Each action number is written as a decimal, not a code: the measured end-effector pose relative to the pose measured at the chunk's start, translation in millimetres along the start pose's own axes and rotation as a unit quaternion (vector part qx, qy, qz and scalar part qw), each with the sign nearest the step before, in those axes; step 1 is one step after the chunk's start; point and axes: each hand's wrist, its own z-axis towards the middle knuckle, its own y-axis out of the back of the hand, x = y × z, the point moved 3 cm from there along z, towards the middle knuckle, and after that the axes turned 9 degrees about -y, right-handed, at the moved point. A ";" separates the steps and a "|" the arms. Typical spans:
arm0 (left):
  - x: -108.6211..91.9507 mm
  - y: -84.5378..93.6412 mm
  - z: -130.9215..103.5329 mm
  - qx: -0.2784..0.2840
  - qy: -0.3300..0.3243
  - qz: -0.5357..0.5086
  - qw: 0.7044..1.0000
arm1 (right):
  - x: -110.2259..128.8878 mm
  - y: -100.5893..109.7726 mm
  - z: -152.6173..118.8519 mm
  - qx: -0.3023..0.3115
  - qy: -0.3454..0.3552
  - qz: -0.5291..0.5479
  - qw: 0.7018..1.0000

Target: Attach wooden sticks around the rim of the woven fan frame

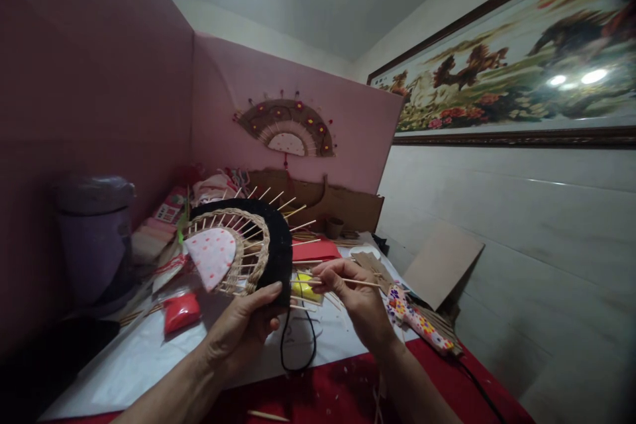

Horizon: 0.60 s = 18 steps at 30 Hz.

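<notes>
So the half-made fan point(281, 232) is being held up over the surface point(318, 394), tilted, with its lower end in the left hand point(238, 328). The grip there is closed, thumb pressed on the black band, fingers tucked behind. A thin stick point(365, 283) is pinched between thumb and fingertips of the right hand point(358, 298), grip pretty much shut on it, right beside the fan's stick-lined edge. White dotted fabric is set at the fan's middle, ringed by woven cord, with bare sticks poking out past the black.

Below, a white sheet point(124, 361) is laid over red cloth. A red packet point(181, 313) is seen on it, left of the hands, and a yellow packet point(304, 286) is partly hidden behind the right fingers. A flower-patterned tool point(422, 324) is placed on the right, and another fan point(278, 109) is mounted on the pink panel point(348, 103) behind.
</notes>
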 end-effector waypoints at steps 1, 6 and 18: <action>0.4 0.2 0.0 -0.003 -0.001 0.004 1.000 | -5.6 -0.5 -0.6 0.000 0.004 0.013 1.000; 2.3 0.9 -0.1 -0.008 0.006 0.032 0.999 | -18.8 -0.1 -1.6 -0.015 0.007 0.050 0.999; 3.4 1.1 1.2 -0.023 -0.011 0.023 0.999 | -18.6 2.8 -3.6 -0.027 0.018 0.095 0.995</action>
